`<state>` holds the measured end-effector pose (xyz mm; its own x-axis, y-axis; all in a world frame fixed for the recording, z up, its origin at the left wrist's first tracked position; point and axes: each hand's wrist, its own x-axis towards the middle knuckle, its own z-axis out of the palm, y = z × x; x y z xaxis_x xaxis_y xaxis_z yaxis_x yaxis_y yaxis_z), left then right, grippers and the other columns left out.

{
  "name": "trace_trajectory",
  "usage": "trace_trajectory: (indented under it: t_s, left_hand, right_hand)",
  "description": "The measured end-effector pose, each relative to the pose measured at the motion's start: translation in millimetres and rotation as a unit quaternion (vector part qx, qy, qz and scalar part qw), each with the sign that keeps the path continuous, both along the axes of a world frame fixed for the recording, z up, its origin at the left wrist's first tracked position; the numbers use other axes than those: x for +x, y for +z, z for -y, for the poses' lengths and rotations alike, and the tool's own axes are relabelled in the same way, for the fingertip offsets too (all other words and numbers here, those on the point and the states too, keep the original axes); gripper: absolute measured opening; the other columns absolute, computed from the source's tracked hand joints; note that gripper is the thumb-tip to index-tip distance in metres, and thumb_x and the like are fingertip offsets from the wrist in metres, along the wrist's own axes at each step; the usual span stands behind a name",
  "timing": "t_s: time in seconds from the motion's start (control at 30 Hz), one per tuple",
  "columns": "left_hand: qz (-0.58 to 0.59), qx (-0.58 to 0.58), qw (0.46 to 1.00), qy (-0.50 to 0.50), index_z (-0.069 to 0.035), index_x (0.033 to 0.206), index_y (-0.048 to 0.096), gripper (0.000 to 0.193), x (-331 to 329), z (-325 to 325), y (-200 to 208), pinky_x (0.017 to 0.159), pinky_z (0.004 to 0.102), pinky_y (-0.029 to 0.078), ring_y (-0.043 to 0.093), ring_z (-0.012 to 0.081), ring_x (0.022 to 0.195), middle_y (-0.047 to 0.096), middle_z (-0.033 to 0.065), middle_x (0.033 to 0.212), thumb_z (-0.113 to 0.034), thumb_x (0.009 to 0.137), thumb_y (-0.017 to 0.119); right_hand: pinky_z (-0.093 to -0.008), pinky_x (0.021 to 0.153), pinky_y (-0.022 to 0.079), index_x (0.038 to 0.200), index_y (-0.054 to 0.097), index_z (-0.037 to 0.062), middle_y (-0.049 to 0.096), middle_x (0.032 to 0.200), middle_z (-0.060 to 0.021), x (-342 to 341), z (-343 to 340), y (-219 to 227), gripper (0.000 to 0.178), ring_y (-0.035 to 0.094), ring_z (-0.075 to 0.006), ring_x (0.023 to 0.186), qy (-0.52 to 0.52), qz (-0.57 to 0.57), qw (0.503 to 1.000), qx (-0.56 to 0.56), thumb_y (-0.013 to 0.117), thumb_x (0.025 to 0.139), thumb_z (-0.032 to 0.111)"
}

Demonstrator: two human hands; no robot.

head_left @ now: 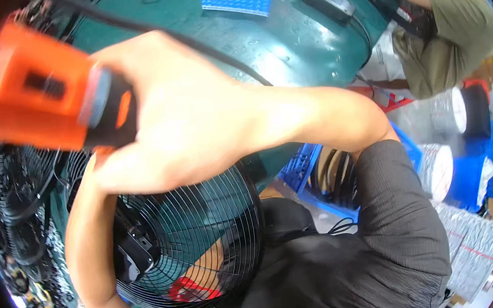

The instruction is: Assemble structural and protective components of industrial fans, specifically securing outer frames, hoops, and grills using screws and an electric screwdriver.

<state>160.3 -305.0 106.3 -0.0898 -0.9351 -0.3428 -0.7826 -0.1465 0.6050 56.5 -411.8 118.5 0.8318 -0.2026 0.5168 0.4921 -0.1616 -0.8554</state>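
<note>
Inside the right grip (176,113), orange power tool (52,105), wire cage (192,238) beneath

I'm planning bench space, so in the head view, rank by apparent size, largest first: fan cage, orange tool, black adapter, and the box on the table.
1. Fan cage, partly covered
2. Orange tool, likely enlarged by nearness
3. Box, cut off at the top
4. Black adapter
</note>
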Motion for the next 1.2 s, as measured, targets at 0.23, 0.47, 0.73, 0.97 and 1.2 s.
trace_trajectory:
  t_s: [0.23, 0.47, 0.73, 0.97, 1.2]
  left_hand:
    - [0.024, 0.027, 0.999, -0.008, -0.001, 0.118, 0.064, 0.05, -4, 4, -3, 0.094, 0.0367, 0.049, 0.061, 0.0263, 0.111, 0.068, 0.0142, 0.112, -0.023, 0.076, 0.08]
    - [-0.02, -0.008, 1.0, -0.022, -0.001, 0.104, 0.069, 0.027, -9, 11, -9, 0.089, 0.0342, 0.051, 0.067, 0.0258, 0.099, 0.071, 0.0145, 0.101, -0.008, 0.079, 0.074]
    - [-0.069, -0.028, 0.994, 0.078, 0.001, 0.089, 0.069, 0.02, -30, 30, -18, 0.092, 0.0368, 0.046, 0.064, 0.0294, 0.098, 0.07, 0.0147, 0.095, -0.004, 0.071, 0.075]
    - [0.137, 0.058, 0.987, -0.063, 0.002, 0.075, 0.066, 0.019, -40, 64, -10, 0.091, 0.0405, 0.047, 0.061, 0.0348, 0.102, 0.067, 0.0169, 0.101, -0.01, 0.067, 0.079]
    - [0.197, 0.107, 0.97, -0.091, 0.0, 0.072, 0.067, 0.016, -39, 69, -14, 0.088, 0.0406, 0.048, 0.059, 0.0333, 0.099, 0.065, 0.014, 0.092, -0.012, 0.069, 0.077]
  right_hand:
    - [-0.0419, 0.067, 0.055, 0.069, 0.063, -0.0048, 0.065, 0.068, -0.0223, -12, 6, -27, 0.026, 0.067, -0.0381, 0.069, 0.005, -0.144, 0.986, -0.089, 0.07, 0.061, 0.019]
    - [-0.0379, 0.062, 0.053, 0.07, 0.062, -0.0029, 0.062, 0.06, -0.0176, -31, 35, -44, 0.019, 0.064, -0.0311, 0.059, -0.051, -0.02, 0.996, 0.066, 0.065, 0.066, 0.015]
    - [-0.0328, 0.059, 0.051, 0.082, 0.061, -0.0021, 0.062, 0.063, -0.0123, -76, 65, -70, 0.014, 0.062, -0.0229, 0.059, -0.141, -0.004, 0.974, 0.176, 0.063, 0.075, 0.01]
    - [-0.0283, 0.058, 0.049, 0.092, 0.06, -0.0013, 0.061, 0.065, -0.0078, -64, 76, -71, 0.011, 0.061, -0.0156, 0.058, -0.172, 0.034, 0.957, 0.233, 0.061, 0.083, 0.006]
    - [-0.0334, 0.054, 0.049, 0.088, 0.057, -0.0023, 0.059, 0.068, -0.0117, -64, 76, -76, 0.013, 0.059, -0.0201, 0.058, -0.239, 0.069, 0.957, 0.147, 0.055, 0.09, 0.01]
